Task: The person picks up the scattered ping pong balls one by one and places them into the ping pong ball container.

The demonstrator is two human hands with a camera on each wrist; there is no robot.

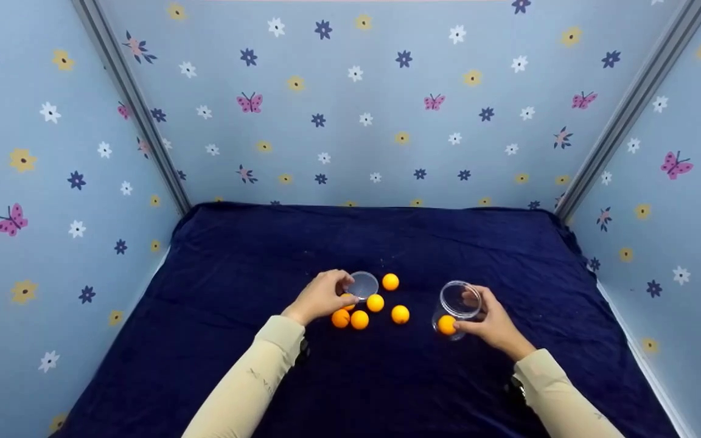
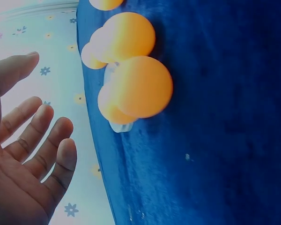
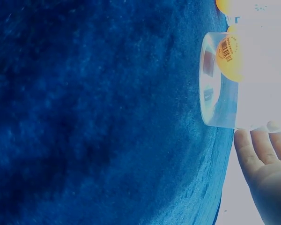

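Note:
Several orange balls lie in a loose cluster on the dark blue cloth. My left hand hovers over the cluster's left side, next to a clear round lid. In the left wrist view the left hand shows relaxed, spread fingers holding nothing, with the balls and lid close by. My right hand grips a clear plastic jar tilted on the cloth, with one orange ball inside. The right wrist view shows the jar, that ball and my right hand.
Blue walls printed with flowers and butterflies close in the cloth on the left, back and right. Metal corner strips run down the back corners. Bare cloth lies behind and in front of the balls.

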